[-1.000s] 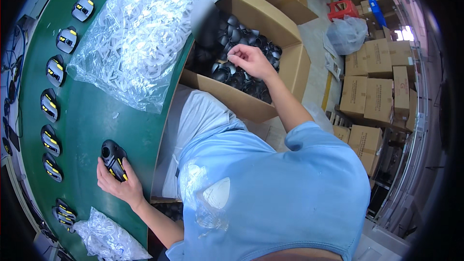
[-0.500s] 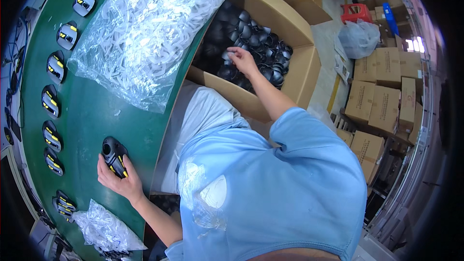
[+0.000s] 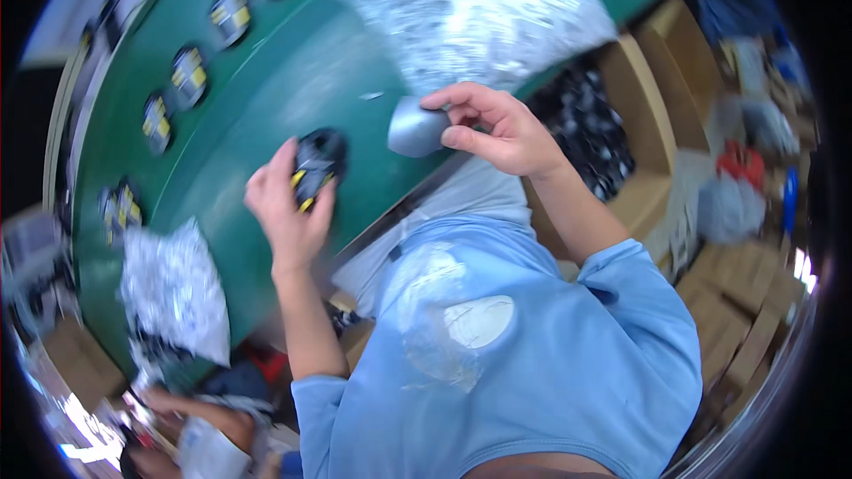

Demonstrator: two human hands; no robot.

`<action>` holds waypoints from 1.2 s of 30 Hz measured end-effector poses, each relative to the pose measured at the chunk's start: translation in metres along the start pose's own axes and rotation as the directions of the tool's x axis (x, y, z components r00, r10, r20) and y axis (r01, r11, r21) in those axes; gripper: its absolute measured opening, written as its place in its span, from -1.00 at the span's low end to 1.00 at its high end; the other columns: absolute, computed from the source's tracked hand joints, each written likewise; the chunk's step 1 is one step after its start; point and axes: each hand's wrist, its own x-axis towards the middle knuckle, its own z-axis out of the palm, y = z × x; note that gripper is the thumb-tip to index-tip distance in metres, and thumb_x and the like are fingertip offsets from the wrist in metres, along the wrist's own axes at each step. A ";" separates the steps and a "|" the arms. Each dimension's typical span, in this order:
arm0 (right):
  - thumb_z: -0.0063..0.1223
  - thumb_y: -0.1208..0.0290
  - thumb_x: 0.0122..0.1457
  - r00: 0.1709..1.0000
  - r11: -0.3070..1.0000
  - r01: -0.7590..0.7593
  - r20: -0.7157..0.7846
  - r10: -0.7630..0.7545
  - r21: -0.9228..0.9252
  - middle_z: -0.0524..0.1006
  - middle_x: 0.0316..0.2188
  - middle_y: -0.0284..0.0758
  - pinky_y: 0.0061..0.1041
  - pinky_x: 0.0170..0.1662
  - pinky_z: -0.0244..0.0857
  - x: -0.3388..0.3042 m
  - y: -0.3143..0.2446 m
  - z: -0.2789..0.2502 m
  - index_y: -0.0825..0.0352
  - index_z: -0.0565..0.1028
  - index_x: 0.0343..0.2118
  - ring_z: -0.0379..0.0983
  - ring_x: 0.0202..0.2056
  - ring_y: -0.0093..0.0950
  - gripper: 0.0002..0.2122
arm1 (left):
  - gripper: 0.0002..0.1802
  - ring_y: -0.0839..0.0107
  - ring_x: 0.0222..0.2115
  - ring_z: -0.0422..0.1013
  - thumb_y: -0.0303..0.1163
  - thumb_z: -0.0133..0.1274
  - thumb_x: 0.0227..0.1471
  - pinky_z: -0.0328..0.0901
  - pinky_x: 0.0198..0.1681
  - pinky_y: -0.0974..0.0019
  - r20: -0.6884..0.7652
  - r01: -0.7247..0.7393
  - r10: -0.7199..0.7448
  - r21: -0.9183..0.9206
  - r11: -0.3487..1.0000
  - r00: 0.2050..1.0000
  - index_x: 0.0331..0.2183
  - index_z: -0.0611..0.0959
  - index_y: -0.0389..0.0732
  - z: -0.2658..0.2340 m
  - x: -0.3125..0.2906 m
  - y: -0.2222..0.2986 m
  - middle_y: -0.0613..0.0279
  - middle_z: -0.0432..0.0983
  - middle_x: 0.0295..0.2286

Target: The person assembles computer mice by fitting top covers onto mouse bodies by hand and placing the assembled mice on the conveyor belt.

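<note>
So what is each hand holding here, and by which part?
Left hand grips the black-and-yellow part by its lower end; right hand pinches the grey piece by its right edge.

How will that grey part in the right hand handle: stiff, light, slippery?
The grey part probably stays stiff: it keeps a curved shell shape while the right hand pinches only its edge. It is likely light, since fingertips alone carry it above the green table. Its smooth sheen hints it could slip; motion blur hides finer detail.

Motion-blurred black-and-yellow part (image 3: pixel 315 167) under fingers
</note>
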 end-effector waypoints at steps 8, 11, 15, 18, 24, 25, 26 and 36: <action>0.32 0.26 0.28 0.920 0.728 0.312 0.386 -0.071 -0.610 0.69 -0.17 -0.29 -0.36 -0.11 0.48 0.104 0.021 0.071 0.19 0.64 0.11 0.62 -0.19 -0.34 -0.64 | -0.18 0.11 0.00 0.39 -0.35 0.42 -0.16 0.19 0.19 0.08 -0.101 0.004 -0.007 -0.024 1.000 0.995 0.21 0.60 -0.14 -0.009 -0.010 -0.007 0.22 0.59 0.12; 0.35 0.19 0.24 0.887 0.611 0.428 0.440 -0.142 -0.666 0.69 -0.07 -0.29 -0.24 -0.01 0.49 0.114 0.006 0.067 0.17 0.68 0.06 0.61 -0.08 -0.21 -0.64 | -0.21 0.10 -0.02 0.41 -0.34 0.42 -0.19 0.18 0.20 0.07 -0.095 0.009 -0.013 -0.048 0.999 0.995 0.17 0.64 -0.15 -0.012 -0.010 -0.007 0.23 0.61 0.11; 0.37 0.17 0.21 0.813 0.649 0.539 0.533 -0.235 -0.536 0.68 -0.03 -0.32 -0.23 0.06 0.49 0.126 0.010 0.070 0.16 0.68 0.06 0.60 -0.01 -0.25 -0.62 | -0.21 0.10 -0.02 0.41 -0.34 0.42 -0.19 0.18 0.20 0.06 -0.097 0.011 -0.017 -0.065 0.998 0.995 0.17 0.64 -0.14 -0.010 -0.009 -0.006 0.23 0.62 0.10; 0.44 0.17 0.15 0.751 0.615 0.567 0.650 -0.114 -0.548 0.69 0.01 -0.33 -0.26 0.10 0.49 0.135 0.008 0.068 0.22 0.65 0.06 0.61 -0.01 -0.23 -0.57 | -0.20 0.10 -0.01 0.41 -0.32 0.44 -0.19 0.17 0.21 0.06 -0.081 0.031 -0.037 -0.070 0.997 0.996 0.17 0.64 -0.13 -0.010 -0.009 -0.005 0.24 0.62 0.10; 0.44 0.19 0.14 0.698 0.566 0.620 0.711 -0.082 -0.543 0.69 -0.01 -0.33 -0.26 0.06 0.51 0.141 -0.001 0.069 0.24 0.61 0.10 0.62 -0.04 -0.23 -0.52 | -0.18 0.11 0.03 0.40 -0.28 0.46 -0.15 0.14 0.24 0.04 -0.041 0.021 -0.024 -0.084 0.996 0.999 0.20 0.61 -0.14 -0.012 -0.009 -0.006 0.24 0.61 0.12; 0.44 0.19 0.14 0.694 0.564 0.623 0.716 -0.078 -0.542 0.69 -0.01 -0.33 -0.26 0.06 0.51 0.140 -0.001 0.070 0.24 0.61 0.10 0.62 -0.04 -0.23 -0.52 | -0.17 0.11 0.03 0.40 -0.29 0.46 -0.15 0.13 0.25 0.03 -0.037 0.013 -0.017 -0.089 0.996 0.999 0.21 0.60 -0.14 -0.012 -0.010 -0.007 0.24 0.60 0.13; 0.44 0.20 0.14 0.704 0.549 0.620 0.706 -0.075 -0.560 0.69 -0.02 -0.32 -0.27 0.03 0.52 0.138 0.000 0.071 0.25 0.61 0.09 0.63 -0.07 -0.24 -0.53 | -0.16 0.11 0.04 0.40 -0.29 0.45 -0.15 0.12 0.26 0.02 -0.033 0.005 -0.008 -0.094 0.996 0.999 0.22 0.59 -0.14 -0.013 -0.011 -0.008 0.23 0.59 0.14; 0.41 0.17 0.14 0.708 0.524 0.656 0.683 -0.179 -0.543 0.71 -0.14 -0.39 -0.29 -0.11 0.55 0.133 0.002 0.072 0.19 0.71 -0.07 0.64 -0.15 -0.27 -0.67 | -0.14 0.09 0.05 0.40 -0.26 0.46 -0.13 0.10 0.26 -0.02 -0.037 0.004 -0.008 -0.115 0.993 0.999 0.23 0.55 -0.16 -0.009 -0.013 -0.006 0.19 0.58 0.10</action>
